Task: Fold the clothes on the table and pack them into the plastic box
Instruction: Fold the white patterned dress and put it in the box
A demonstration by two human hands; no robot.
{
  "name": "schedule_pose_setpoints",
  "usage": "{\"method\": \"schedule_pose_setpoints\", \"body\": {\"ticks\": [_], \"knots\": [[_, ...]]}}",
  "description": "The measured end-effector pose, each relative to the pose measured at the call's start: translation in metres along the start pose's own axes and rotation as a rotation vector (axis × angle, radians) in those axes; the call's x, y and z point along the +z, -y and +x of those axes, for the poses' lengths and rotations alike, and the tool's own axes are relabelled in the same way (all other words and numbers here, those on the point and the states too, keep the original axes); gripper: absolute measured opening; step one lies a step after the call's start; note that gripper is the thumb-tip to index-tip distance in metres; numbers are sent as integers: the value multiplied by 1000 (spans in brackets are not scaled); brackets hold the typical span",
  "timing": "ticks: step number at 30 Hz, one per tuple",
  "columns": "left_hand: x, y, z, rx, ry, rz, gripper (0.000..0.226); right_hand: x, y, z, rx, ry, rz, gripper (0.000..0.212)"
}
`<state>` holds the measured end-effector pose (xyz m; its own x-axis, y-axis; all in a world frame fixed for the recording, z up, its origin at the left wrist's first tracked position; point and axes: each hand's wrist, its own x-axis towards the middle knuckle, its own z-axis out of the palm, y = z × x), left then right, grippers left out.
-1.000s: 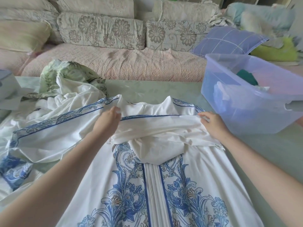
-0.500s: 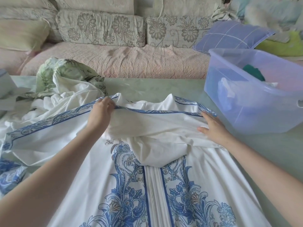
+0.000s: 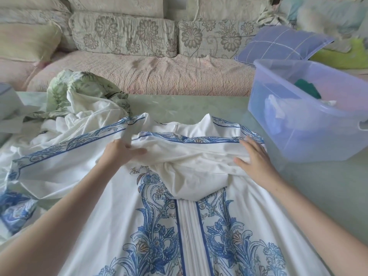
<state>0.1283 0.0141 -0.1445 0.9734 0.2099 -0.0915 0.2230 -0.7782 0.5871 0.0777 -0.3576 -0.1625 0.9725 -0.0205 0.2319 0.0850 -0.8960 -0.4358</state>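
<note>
Sofa (image 3: 139, 76) fills the background behind the table (image 3: 318, 186)

White garment with blue floral print (image 3: 159, 226) lies spread flat across the table centre and left, collar at the far side, 1 sleeve folded across the chest

Plastic box (image 3: 298, 136), translucent, stands on the table just right of the garment; folded items show inside, 1 dark green

Green leaf-print cloth (image 3: 83, 92) lies crumpled at far left

Left hand (image 3: 119, 152) pinches the folded layer near the blue border, thumb on top

Right hand (image 3: 256, 160) lies flat on the fold's right end, fingers straight
</note>
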Motion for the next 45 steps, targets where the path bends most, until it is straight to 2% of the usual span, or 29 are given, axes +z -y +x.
{"method": "schedule_pose_setpoints", "body": {"ticks": [2, 5, 6, 8, 10, 14, 18, 21, 23, 25, 27, 29, 32, 34, 35, 37, 40, 42, 45], "knots": [[-1, -1, 0, -8, 47, -167, 44, 4, -1, -12, -36, -79, -7, 54], [-2, -6, -5, 65, -59, -455, 63, 7, 7, -27, -59, -94, 70, 35], [-3, -9, -7, 122, -134, -434, 57, 9, 9, -29, -78, -58, 77, 30], [-10, -17, -13, 200, -295, -236, 39, 11, 9, -30, -94, 23, 15, 25], [-17, -23, -14, 219, -352, -158, 33, 8, 7, -29, -76, 66, -57, 30], [-16, -19, -10, 162, -287, -131, 24, -2, -1, -29, -63, 115, -143, 35], [2, -7, -18, 88, -181, 1, 38, -14, 1, -18, 3, 97, -110, 27], [9, -5, -25, 155, -248, 12, 55, -16, 8, -5, -52, -26, -90, 24], [12, -6, -24, 229, -293, 80, 64, -10, 10, 8, -64, 32, -78, 36], [13, -8, -17, 236, -301, 111, 51, -5, 10, 25, -9, 84, -1, 39], [12, -11, -9, 220, -294, 129, 37, -5, 6, 45, 100, 39, 74, 37], [11, -13, -5, 244, -303, 113, 27, -6, 3, 63, 184, 23, 49, 37], [11, -12, 3, 192, -290, 5, 20, 1, 4, 76, 185, 24, -95, 29], [12, -11, 7, 145, -292, -126, 16, 5, 5, 78, 217, -50, -34, 18], [12, -12, 7, 120, -295, -219, 16, 5, 5, 77, 216, -90, -10, 14], [11, -12, 5, 135, -373, -347, 33, 5, 3, 76, 207, -206, -9, 11], [16, -14, -6, 310, -469, -329, 50, 8, -2, 77, 217, -351, -68, 11], [22, -13, -9, 382, -444, -272, 57, 14, -6, 76, 206, -278, -59, 13], [30, -10, -5, 256, -325, 44, 58, 17, -1, 67, 172, -93, -12, 41]]}}
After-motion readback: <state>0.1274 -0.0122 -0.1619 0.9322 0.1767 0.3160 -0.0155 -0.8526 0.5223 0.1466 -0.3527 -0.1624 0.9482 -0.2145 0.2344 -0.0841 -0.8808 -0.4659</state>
